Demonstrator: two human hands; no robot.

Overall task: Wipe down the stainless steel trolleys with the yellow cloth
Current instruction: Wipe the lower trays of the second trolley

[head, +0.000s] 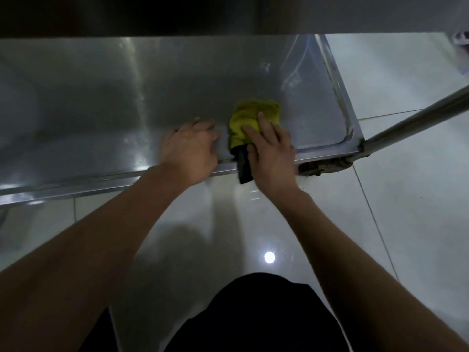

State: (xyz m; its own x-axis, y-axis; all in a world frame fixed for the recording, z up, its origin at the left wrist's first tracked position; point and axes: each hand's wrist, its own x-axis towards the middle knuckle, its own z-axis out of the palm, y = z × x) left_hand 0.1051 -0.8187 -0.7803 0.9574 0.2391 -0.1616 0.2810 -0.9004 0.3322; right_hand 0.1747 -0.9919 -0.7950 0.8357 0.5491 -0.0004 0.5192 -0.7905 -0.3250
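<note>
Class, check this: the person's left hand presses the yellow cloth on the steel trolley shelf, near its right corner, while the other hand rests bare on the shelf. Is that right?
Not quite. The head view shows the right hand pressing the yellow cloth on the trolley shelf near its right corner; the left hand rests bare on the shelf.

cloth [250,115]: yellow-green, one dark grey-black edge hanging over the shelf lip
trolley shelf [127,92]: dull silver-grey steel, pale streaky glare, no pattern
trolley leg [416,120]: same silver, brighter highlight along its length
corner bracket [327,167]: brown rusty staining
floor tiles [411,199]: glossy white, thin dark grout lines, one round white light spot
clothing [256,316]: black, plain
</note>
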